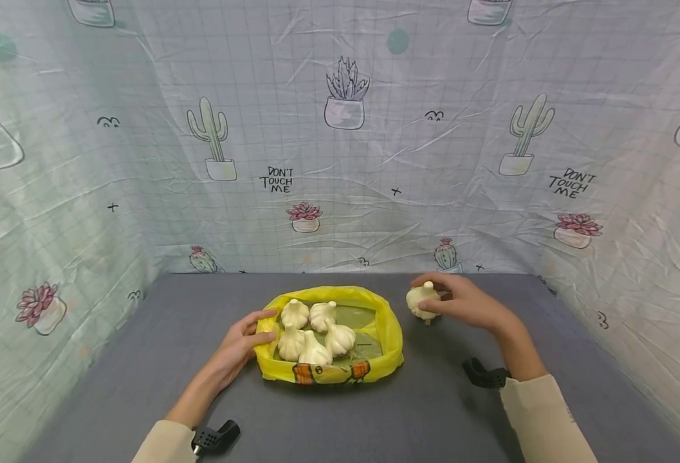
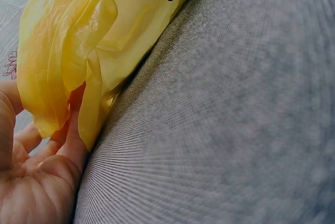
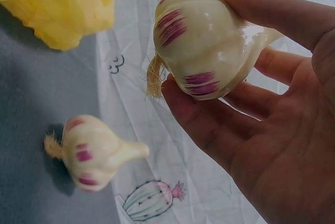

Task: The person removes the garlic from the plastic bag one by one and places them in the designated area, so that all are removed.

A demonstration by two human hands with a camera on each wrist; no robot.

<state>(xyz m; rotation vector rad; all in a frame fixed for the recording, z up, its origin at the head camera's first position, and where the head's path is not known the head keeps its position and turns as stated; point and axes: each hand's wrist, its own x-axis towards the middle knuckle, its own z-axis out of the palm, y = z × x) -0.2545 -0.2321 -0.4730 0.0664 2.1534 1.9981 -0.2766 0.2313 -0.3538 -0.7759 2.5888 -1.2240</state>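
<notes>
A yellow plastic bag [image 1: 394, 334] with its rim rolled open sits on the grey table, and several garlic bulbs [image 1: 315, 350] stand inside on its left side. My left hand [image 1: 240, 344] holds the bag's left edge, thumb and fingers around the bunched plastic [image 2: 89, 51]. To the right of the bag, my right hand [image 1: 467, 302] grips one garlic bulb [image 3: 204, 41] between thumb and fingers, above the table. This bulb has purple streaks and a tuft of dry roots. A second garlic bulb [image 3: 91, 153] lies on the table below it in the right wrist view; the hand hides it in the head view.
A white cloth printed with cacti [image 1: 345, 193] hangs behind the table [image 1: 340, 424] and along both sides. Black wrist devices [image 1: 217, 437] are strapped at both cuffs. Orange and black print marks the front of the bag.
</notes>
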